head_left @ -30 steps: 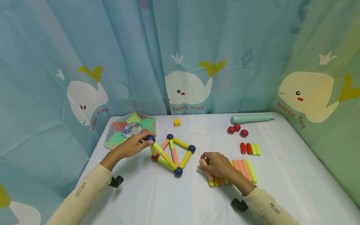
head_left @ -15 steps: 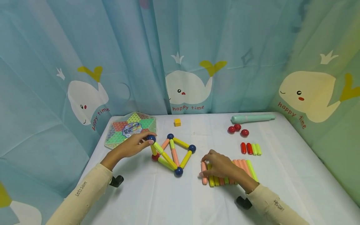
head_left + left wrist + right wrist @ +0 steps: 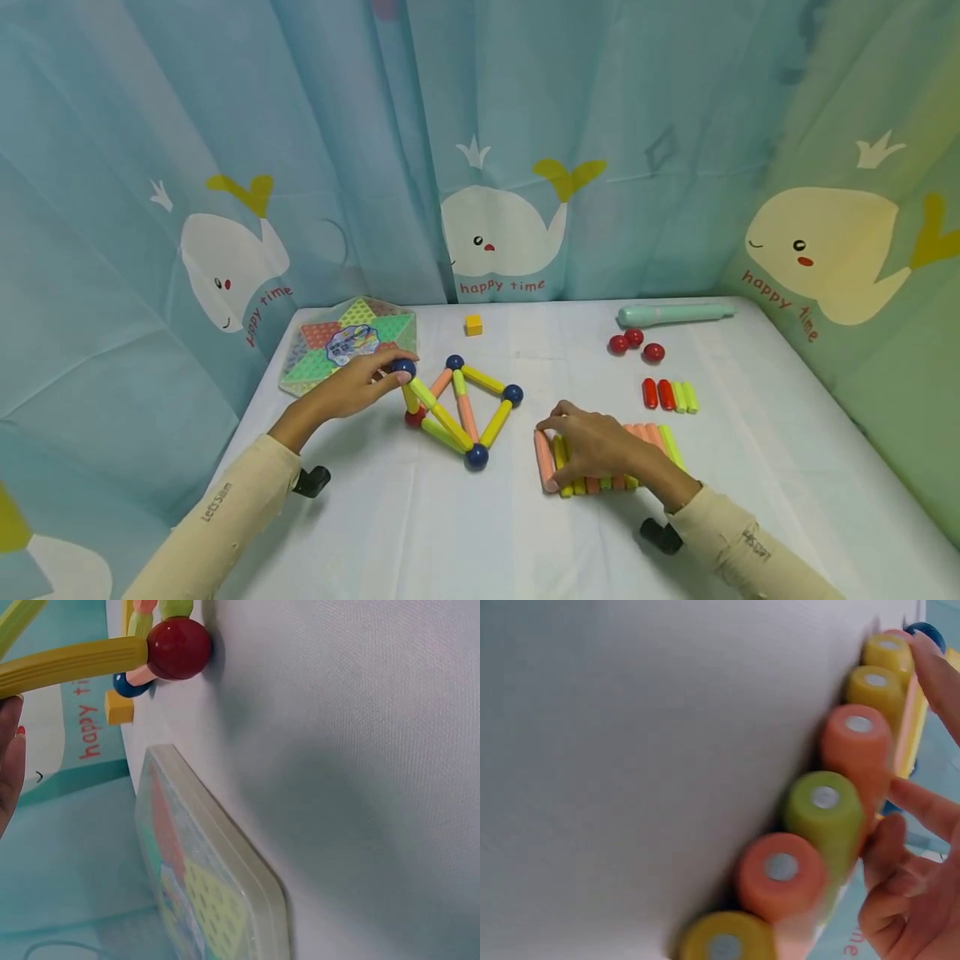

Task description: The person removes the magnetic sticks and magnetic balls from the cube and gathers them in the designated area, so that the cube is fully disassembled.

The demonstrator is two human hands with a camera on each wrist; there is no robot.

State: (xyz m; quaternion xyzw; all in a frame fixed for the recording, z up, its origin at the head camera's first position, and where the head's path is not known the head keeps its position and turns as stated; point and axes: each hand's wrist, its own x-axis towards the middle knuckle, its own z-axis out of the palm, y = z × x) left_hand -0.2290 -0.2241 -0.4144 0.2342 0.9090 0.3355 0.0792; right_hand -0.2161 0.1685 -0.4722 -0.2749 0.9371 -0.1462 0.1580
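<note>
My left hand (image 3: 352,386) pinches a dark blue ball (image 3: 404,369) at the raised corner of a frame built from magnetic rods and balls. Yellow and lime rods slope from that ball down to a red ball (image 3: 178,649) and a blue ball (image 3: 476,457) on the table. My right hand (image 3: 592,443) holds a pink magnetic rod (image 3: 544,461) near its two ends, thumb at the near end. This rod lies at the left end of a row of yellow, pink and green rods (image 3: 824,798), partly covered by the hand.
Behind the left hand lies a flat star-patterned game box (image 3: 315,367). A yellow cube (image 3: 473,325) sits at the back. Toward the right are red balls (image 3: 654,352), short red and lime rods (image 3: 666,395) and a mint-green tube (image 3: 675,314). A curtain (image 3: 510,125) hangs behind the table.
The pink rod has come down from a slant over the row to the table at its left end, and the thumb has shifted to its near end. My left hand keeps its place.
</note>
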